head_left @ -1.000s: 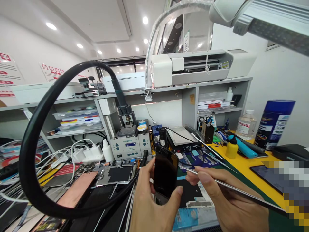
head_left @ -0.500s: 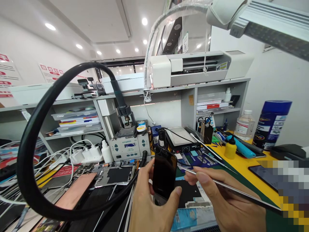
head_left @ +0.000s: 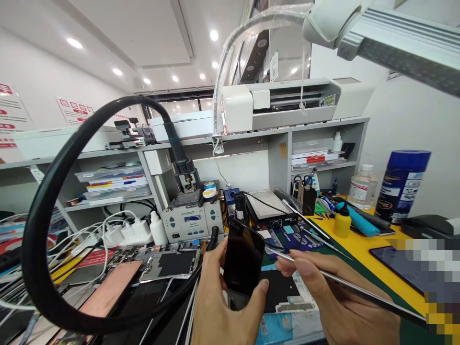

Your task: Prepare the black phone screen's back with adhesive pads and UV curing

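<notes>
A phone (head_left: 245, 256) with a dark, glossy screen stands tilted in my left hand (head_left: 223, 302), whose thumb and fingers close on its two sides. My right hand (head_left: 345, 287) grips a thin metal tool (head_left: 359, 283) like a pen, its shaft running back to the lower right. The tool's narrow tip points at the phone's right edge; whether it touches cannot be made out. Below and behind the phone lies an opened device part (head_left: 282, 290) with a black panel, beside a blue strip (head_left: 276, 328).
A thick black hose (head_left: 30, 230) loops across the left side from the hot-air station (head_left: 192, 218). Phone parts and a copper-coloured panel (head_left: 111, 290) lie at left. A yellow bottle (head_left: 342, 221), a blue spray can (head_left: 402, 187) and another phone (head_left: 398, 268) are at right.
The phone has tilted slightly, its top leaning a little more to the left. Both hands keep their grips, and the camera view has shifted a little.
</notes>
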Action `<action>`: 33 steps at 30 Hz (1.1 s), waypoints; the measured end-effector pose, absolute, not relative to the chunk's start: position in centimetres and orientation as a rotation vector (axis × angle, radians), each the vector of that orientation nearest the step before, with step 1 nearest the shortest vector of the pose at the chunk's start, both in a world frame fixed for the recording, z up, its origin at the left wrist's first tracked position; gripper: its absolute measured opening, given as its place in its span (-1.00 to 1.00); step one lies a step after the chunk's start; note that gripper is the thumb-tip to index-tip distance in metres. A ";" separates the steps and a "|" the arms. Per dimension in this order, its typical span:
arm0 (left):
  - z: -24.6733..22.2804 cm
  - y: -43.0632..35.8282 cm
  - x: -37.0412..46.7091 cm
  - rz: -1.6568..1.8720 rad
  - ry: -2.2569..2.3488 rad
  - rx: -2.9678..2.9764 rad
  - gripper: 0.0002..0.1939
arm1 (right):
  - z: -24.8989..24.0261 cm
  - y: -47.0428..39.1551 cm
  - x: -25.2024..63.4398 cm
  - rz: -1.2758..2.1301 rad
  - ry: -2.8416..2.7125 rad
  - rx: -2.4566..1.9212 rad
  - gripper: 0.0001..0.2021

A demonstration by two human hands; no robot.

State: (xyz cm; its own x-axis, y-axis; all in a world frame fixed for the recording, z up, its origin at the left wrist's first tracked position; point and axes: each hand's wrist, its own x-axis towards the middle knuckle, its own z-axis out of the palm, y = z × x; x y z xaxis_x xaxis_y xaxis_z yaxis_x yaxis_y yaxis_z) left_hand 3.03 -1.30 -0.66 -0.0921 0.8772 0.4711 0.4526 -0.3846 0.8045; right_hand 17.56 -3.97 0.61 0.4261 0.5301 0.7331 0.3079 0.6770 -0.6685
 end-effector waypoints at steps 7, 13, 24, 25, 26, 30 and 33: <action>-1.4 -0.7 2.8 1.614 1.401 1.905 -0.33 | 0.5 -4.3 17.7 0.051 -1.161 -0.880 -0.90; -2.2 0.0 2.4 1.725 1.356 1.981 -0.30 | -0.2 -4.5 18.3 0.045 -1.229 -0.884 -0.85; -3.7 1.0 1.9 1.926 1.197 2.091 -0.31 | 0.4 -3.8 18.3 -0.105 -1.633 -0.718 -0.72; -3.8 1.0 1.9 1.921 1.192 2.101 -0.31 | 0.4 -3.9 18.3 -0.112 -1.638 -0.723 -0.72; -3.8 1.0 1.9 1.913 1.189 2.108 -0.31 | 0.4 -3.9 18.3 -0.124 -1.649 -0.726 -0.72; -3.8 1.1 1.8 1.902 1.172 2.131 -0.28 | 0.2 -3.8 18.3 -0.183 -1.686 -0.726 -0.71; -3.8 1.1 1.9 1.917 1.159 2.142 -0.27 | 0.1 -3.8 18.4 -0.207 -1.696 -0.741 -0.71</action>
State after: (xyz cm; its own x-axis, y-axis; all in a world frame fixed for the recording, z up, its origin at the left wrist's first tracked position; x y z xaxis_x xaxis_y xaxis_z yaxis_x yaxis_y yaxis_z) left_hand 1.85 1.14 -3.80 -0.0443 0.5425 0.8389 0.4906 -0.7197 0.4913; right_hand 18.38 -3.77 0.07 -0.0836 0.3601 0.9292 0.5726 0.7805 -0.2509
